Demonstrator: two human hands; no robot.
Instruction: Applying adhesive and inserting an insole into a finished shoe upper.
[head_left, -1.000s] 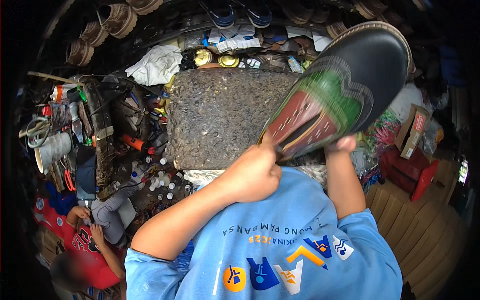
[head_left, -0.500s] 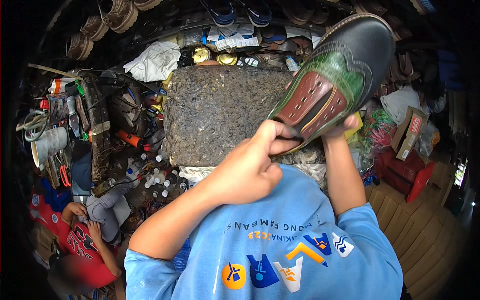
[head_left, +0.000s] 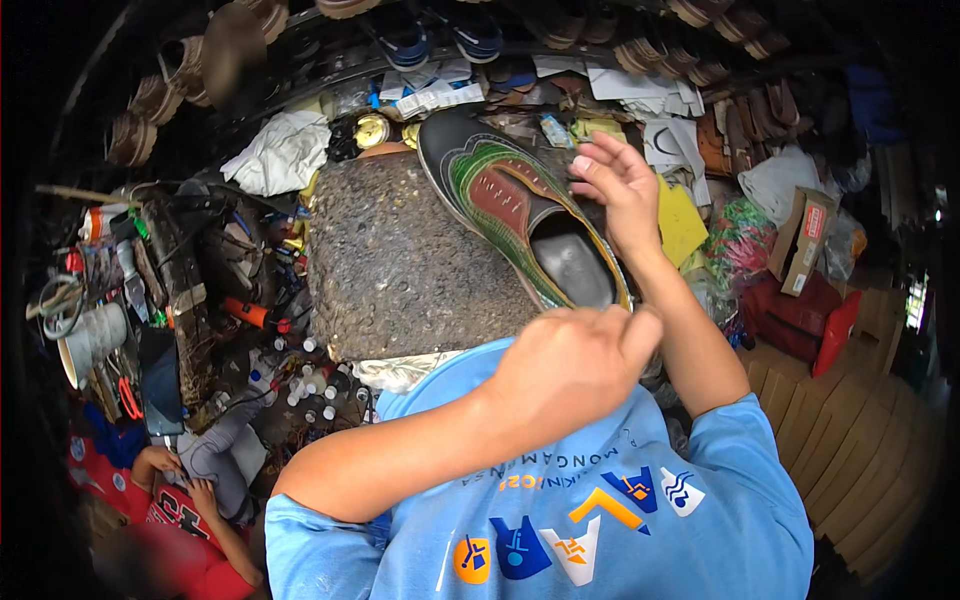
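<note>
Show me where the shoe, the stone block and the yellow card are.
shoe (head_left: 520, 215): head view, on the brown and green upper.
stone block (head_left: 400, 260): head view, on its bare speckled top.
yellow card (head_left: 682, 225): head view, on its flat face right of the wrist.

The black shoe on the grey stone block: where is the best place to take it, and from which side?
Probably at the heel end of the black shoe, near its opening, coming from the right, where the right hand already touches it. The shoe lies opening-up on the stone block, so its rim offers an edge to pinch.
</note>
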